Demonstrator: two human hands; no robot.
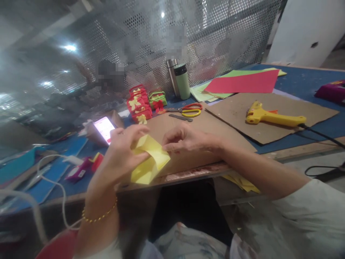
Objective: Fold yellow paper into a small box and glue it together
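Note:
A folded piece of yellow paper (145, 171), shaped like a small open box or pouch, is held above the table's front edge. My left hand (122, 151) grips it from the left, with the thumb inside its fold and the fingers behind. At its right corner, my right hand (182, 138) is closed in a pinch, fingertips on the paper's edge. Beneath both hands lies a brown cardboard sheet (212, 133). Scissors (192, 109) with red and yellow handles rest on its far side, beside a dark slim blade-like tool (180, 118).
A yellow glue gun (275, 118) lies on another cardboard piece (312, 108) at right, its cord trailing off. Red paper bags with bows (138, 104), a green one (157, 100), a green bottle (182, 82) and a steel flask (171, 73) stand behind. A lit phone (104, 129) leans at left.

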